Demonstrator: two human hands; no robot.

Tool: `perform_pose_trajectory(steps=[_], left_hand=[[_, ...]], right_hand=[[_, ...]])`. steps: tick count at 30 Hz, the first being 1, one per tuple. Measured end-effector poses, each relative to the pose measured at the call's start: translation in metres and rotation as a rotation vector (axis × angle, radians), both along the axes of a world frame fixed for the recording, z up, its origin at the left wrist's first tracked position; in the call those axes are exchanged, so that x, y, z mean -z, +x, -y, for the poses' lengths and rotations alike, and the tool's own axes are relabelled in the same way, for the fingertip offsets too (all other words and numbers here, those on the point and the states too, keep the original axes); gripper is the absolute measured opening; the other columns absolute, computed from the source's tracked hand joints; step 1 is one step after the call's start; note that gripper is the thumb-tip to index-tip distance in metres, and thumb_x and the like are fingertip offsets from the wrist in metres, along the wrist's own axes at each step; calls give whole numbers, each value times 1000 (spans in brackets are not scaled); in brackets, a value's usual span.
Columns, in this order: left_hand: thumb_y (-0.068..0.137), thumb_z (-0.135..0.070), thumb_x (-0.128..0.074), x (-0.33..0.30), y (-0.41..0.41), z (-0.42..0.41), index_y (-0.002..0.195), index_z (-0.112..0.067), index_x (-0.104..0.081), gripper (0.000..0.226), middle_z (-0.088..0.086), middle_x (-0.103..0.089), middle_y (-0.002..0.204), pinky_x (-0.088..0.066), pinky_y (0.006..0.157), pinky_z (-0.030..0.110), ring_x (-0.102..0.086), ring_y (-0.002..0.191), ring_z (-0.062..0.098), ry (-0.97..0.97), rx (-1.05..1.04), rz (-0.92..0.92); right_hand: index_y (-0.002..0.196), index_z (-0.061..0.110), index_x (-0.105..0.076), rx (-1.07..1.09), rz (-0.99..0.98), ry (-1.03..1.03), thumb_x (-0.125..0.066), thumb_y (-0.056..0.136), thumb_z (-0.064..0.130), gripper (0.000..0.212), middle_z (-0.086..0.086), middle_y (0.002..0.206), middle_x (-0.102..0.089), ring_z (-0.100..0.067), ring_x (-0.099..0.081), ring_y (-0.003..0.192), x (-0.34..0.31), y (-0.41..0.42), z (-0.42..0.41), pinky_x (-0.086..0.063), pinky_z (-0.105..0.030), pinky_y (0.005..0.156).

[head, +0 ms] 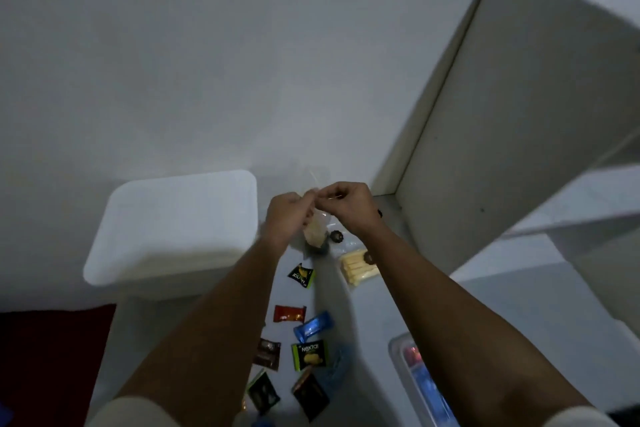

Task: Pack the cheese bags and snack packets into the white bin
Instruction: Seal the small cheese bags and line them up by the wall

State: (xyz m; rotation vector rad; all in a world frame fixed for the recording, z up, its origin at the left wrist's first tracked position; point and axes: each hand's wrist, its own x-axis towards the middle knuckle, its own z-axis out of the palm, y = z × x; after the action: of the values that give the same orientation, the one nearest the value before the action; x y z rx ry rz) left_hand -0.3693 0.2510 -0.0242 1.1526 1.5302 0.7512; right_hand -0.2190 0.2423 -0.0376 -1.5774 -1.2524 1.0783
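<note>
Far left on the worktop [519, 295]: white bin [173, 229], standing just beside the hands. Centre: left hand [289, 215] and right hand [346, 206] raised together, fingers curled, both pinching the top of a clear cheese bag [316, 232] hanging between them above the surface. Below, scattered apart: snack packets, among them green-black [302, 274], red [289, 313], blue [313, 325], brown [267, 354]. Right of these: flat pack of cheese sticks [356, 269] lying on the worktop. Lower right: clear container [398, 354], contents blurred.
</note>
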Motion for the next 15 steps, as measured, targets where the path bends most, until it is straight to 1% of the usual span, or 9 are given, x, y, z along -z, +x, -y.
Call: perform_pose_trajectory(steps=[2,3,5,8,10,12,13,14,15], left_hand=[[92,-27,-60,-14,-3,15,73,-5,-70,31,7,-71,68,-60,77,40,-65,67,25,19,36,-33],[89,-26,-58,-20,-5,23,70,-5,-71,31,6,-72,66,-60,80,43,-67,67,27,33,57,-67],[81,-33,-57,-33,-10,46,69,-1,-72,37,8,-73,66,-60,78,43,-71,72,31,77,118,-153],[70,-43,-56,-43,-16,79,72,2,-73,48,13,-74,71,-59,75,44,-72,74,32,143,197,-230],[74,-46,-58,-50,-16,97,68,-2,-72,46,10,-74,70,-58,77,42,-71,74,30,177,249,-242],[86,-55,-61,-60,-17,110,69,-8,-65,50,6,-70,73,-53,71,37,-67,75,25,229,264,-233],[90,-61,-60,-65,-20,113,76,-13,-63,50,2,-67,78,-48,68,34,-63,76,20,268,246,-221],[91,-64,-59,-70,-23,116,88,-16,-62,48,-2,-66,88,-44,69,32,-61,82,16,308,214,-187],[92,-63,-59,-73,-25,116,102,-20,-62,45,-4,-66,100,-43,74,29,-61,91,15,344,180,-135]], right_hand=[[84,21,-79,18,123,8,-83,77,22,7,4,83,-78,-17,-75,84,-13,-3,25,-62,-43,84],[86,23,-78,43,192,19,-78,82,17,7,4,85,-78,-16,-75,84,-19,-4,37,-62,-44,84],[96,21,-79,140,352,44,-66,91,10,17,-1,94,-79,-18,-75,87,-32,-3,59,-62,-42,85],[109,15,-79,267,554,51,-57,94,5,28,-6,111,-77,-22,-74,99,-51,1,92,-59,-35,90],[111,14,-78,271,581,59,-57,94,5,29,-6,114,-77,-22,-73,101,-62,2,111,-58,-34,91],[109,15,-79,240,559,73,-60,94,7,26,-3,113,-77,-19,-72,99,-77,3,123,-57,-31,89],[106,16,-80,215,538,75,-62,94,9,24,0,109,-77,-16,-71,96,-87,4,126,-56,-29,85],[104,16,-81,189,501,77,-63,93,10,21,2,101,-77,-14,-70,92,-98,5,128,-55,-28,81],[101,15,-81,161,441,81,-65,93,12,19,3,94,-76,-13,-70,87,-108,6,130,-56,-29,78]])
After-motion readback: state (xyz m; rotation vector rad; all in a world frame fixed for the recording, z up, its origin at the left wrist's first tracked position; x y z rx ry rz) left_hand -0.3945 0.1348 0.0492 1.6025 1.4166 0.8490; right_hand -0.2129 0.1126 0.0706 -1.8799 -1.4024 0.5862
